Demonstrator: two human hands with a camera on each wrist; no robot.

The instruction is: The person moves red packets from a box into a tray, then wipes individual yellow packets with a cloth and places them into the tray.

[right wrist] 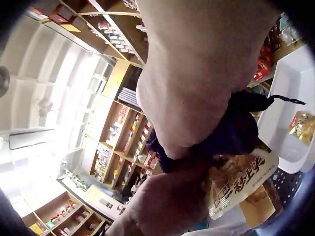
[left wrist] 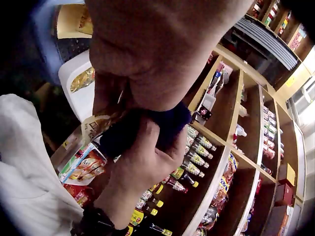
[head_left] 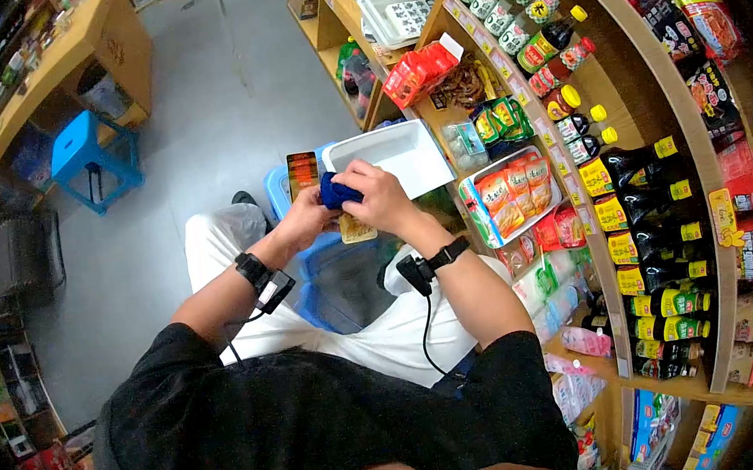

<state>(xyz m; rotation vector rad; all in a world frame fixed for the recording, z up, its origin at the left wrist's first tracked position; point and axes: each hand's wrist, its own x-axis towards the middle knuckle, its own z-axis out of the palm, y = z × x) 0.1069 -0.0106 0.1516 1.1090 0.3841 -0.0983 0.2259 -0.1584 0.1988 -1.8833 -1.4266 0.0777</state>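
Dark-blue cloth (head_left: 332, 191) is bunched between the two hands, which are held together above the lap and over the near edge of a blue crate (head_left: 305, 303). The cloth is gripped by the right hand (head_left: 382, 197), whose fingers are curled over it from the right, the thumb pressed into the fabric. A snack packet (head_left: 357, 230) in tan and white, printed with dark characters, is held against the underside of the cloth and hangs below both hands. Its upper edge is pinched by the left hand (head_left: 305, 220), whose fingers are curled and also touch the left side of the cloth. Neither hand is spread open; how much of the packet is covered by the cloth cannot be told.

A white tray (head_left: 395, 154) is placed just beyond the knuckles, at the far edge of the crate, with one small gold packet seen inside it in the right wrist view. An orange packet (head_left: 303, 174) stands upright just left of the tray. White trousers (head_left: 238, 241) are seen on either side of the crate.

A wooden shelf unit (head_left: 656, 82) is located at the right. Dark bottles with yellow caps (head_left: 638, 168) are ranged along its middle shelf, and a tray of orange packets (head_left: 511, 192) is set at its lower edge. A blue stool (head_left: 84, 157) stands well apart at the far left.
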